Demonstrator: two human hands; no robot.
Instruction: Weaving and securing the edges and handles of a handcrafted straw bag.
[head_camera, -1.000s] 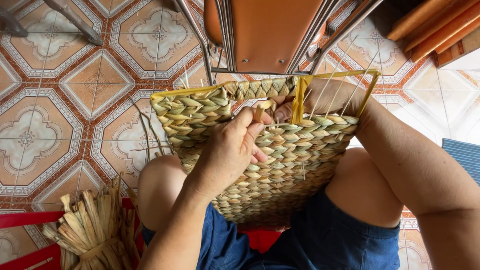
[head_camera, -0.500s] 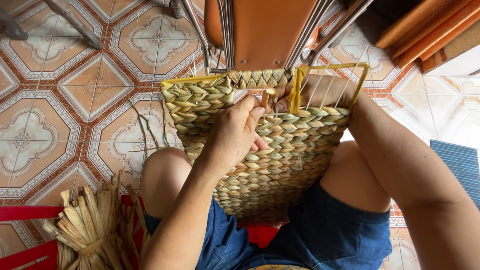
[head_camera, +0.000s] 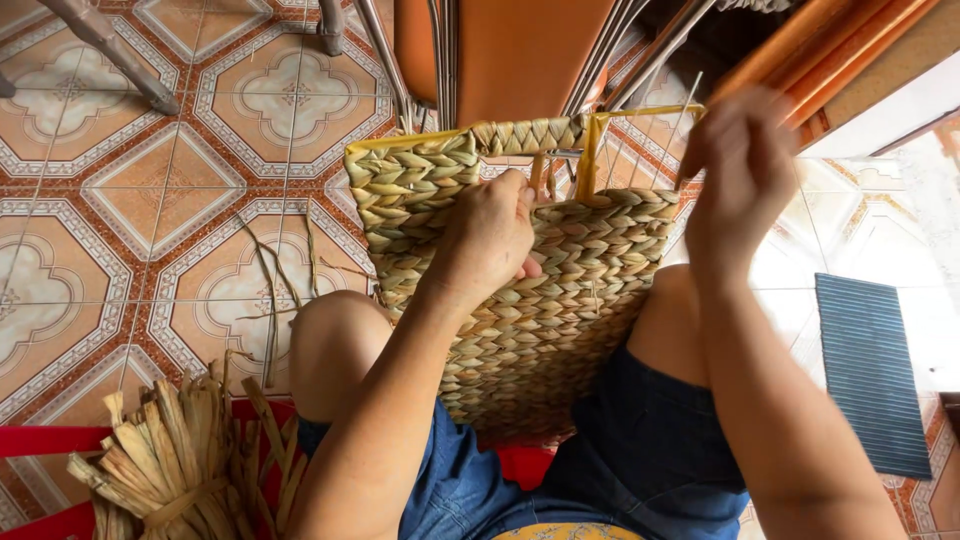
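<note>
Patterned orange-and-cream floor tiles (head_camera: 170, 200) filled the left of the frame, with the orange seat and metal legs of a chair (head_camera: 500, 50) at top centre. You sat low with knees apart, and the woven straw panel (head_camera: 540, 320) lay across your lap in the middle of the picture, propped so its unfinished top edge faced away from you. A yellow wire frame (head_camera: 590, 150) ran along that top edge, giving the braid something stiff to wrap around. Your left hand (head_camera: 490, 240) pressed down on the weave just under the open gap, fingers curled, apparently pinning the last row so it could not slacken. Your right hand (head_camera: 745, 170) was raised at upper right, blurred, fingers pinched together; whether a strand sat between them, I couldn't tell. A bundle of dried straw strips (head_camera: 170, 460) waited at lower left, close for the left arm. Loose strands (head_camera: 275, 290) littered the tiles beside your knee.
</note>
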